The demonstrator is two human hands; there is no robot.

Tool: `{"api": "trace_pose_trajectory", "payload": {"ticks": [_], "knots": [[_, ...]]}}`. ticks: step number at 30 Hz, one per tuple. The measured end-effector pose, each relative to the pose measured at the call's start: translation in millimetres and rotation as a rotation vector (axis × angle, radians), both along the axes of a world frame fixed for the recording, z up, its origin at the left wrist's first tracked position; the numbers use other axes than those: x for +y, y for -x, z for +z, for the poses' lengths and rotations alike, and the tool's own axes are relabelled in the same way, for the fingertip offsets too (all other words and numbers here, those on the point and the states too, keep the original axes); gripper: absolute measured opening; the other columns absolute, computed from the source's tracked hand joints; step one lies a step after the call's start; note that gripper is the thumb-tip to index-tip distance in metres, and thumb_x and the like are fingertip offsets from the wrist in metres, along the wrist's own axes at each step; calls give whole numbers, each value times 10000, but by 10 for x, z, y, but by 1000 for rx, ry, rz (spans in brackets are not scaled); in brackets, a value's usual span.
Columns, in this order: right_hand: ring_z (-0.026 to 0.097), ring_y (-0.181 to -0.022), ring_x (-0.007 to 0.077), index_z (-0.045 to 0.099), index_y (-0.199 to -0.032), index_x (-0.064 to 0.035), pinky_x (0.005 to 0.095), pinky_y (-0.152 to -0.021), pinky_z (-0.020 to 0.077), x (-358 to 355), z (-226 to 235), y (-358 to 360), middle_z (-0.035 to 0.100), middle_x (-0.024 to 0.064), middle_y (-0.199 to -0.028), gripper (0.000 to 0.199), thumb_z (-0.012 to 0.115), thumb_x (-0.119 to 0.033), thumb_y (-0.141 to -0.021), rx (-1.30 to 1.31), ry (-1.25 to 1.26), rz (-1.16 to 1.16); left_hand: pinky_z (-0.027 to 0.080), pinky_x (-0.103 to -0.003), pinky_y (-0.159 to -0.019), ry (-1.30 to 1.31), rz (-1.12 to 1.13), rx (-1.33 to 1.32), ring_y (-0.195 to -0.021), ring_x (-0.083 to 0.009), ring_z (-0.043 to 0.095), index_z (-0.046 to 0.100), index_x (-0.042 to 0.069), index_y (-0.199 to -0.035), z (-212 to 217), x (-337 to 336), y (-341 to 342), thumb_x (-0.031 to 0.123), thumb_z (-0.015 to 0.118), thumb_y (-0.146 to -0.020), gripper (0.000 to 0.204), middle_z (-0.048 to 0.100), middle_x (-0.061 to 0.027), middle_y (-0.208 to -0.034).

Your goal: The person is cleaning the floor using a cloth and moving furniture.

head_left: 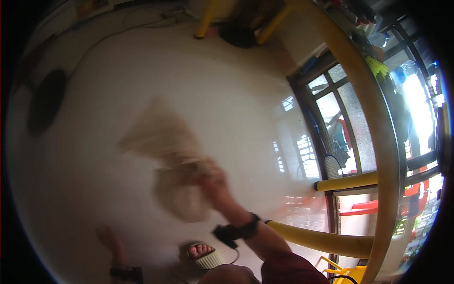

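Observation:
A beige cloth [161, 130], smeared by motion, spreads out over the pale floor [118, 85] in the middle of the view. My right hand [210, 177] is closed on its bunched part, and the other end hangs below and to the left of the fist. Whether the cloth touches the floor I cannot tell. At the lower left is my left hand [109, 241], blurred and apart from the cloth; its fingers cannot be made out. A dark band with a cable circles my right wrist, and another dark band is on the left one.
Yellow table legs [345, 181] and a curved tabletop edge [385, 142] stand at the right, before a glazed door [350, 118]. A badminton racket [332, 165] leans there. My sandalled foot [205, 255] is below. A dark round base [47, 102] stands left; a cable crosses the far floor.

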State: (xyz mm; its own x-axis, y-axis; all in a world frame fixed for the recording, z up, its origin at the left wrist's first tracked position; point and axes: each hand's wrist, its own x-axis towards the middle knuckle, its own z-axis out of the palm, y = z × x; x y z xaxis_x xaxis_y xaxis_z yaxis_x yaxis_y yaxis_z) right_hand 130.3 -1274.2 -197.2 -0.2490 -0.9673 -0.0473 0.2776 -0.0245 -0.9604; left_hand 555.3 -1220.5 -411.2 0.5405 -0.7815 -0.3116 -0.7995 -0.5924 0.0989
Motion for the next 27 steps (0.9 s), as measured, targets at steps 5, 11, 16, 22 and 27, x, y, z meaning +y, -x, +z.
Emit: {"api": "trace_pose_trajectory", "payload": {"ticks": [5,11,16,22,27], "knots": [[573,-870,158,531,-1143,-45,298,-728,484,989,5,1459,590,71,-1007,322,587,-186,-859,237,-52,-920,170,-474,-1098,308,-168,156,-1347,-348,220,232,3,-1407,-554,-132,368,492,340,-952,677,228,-194,-1463],[557,-1007,281,539,-1166,-31,373,-862,444,1847,-1293,2614,576,154,-1129,450,568,-302,-808,872,-1115,-1109,148,-513,-1095,122,-226,87,-1363,-393,158,89,43,-1448,-268,-415,764,581,330,-907,801,149,-229,-1481],[444,-1171,323,553,-1192,-127,417,-991,347,780,-1273,2347,520,159,-1241,460,566,-351,-790,1466,-988,-759,126,-607,-1063,-363,-62,-27,-1368,-453,57,-34,69,-1455,764,-749,1546,630,312,-880,874,4,-260,-1492],[385,-1202,380,560,-1158,-184,568,-910,351,-1161,-1318,681,425,86,-1342,408,597,-280,-763,1549,-465,-239,177,-691,-989,-424,-1,-48,-1360,-478,33,-67,77,-1451,656,-747,1352,648,326,-864,908,-66,-249,-1494],[449,-1144,319,575,-1151,-174,456,-890,429,-1443,-1158,-612,510,33,-1214,425,645,-238,-737,1117,-222,159,170,-701,-981,-455,-55,-50,-1353,-470,94,-14,69,-1456,777,-868,1649,628,317,-877,870,6,-238,-1499]]}}
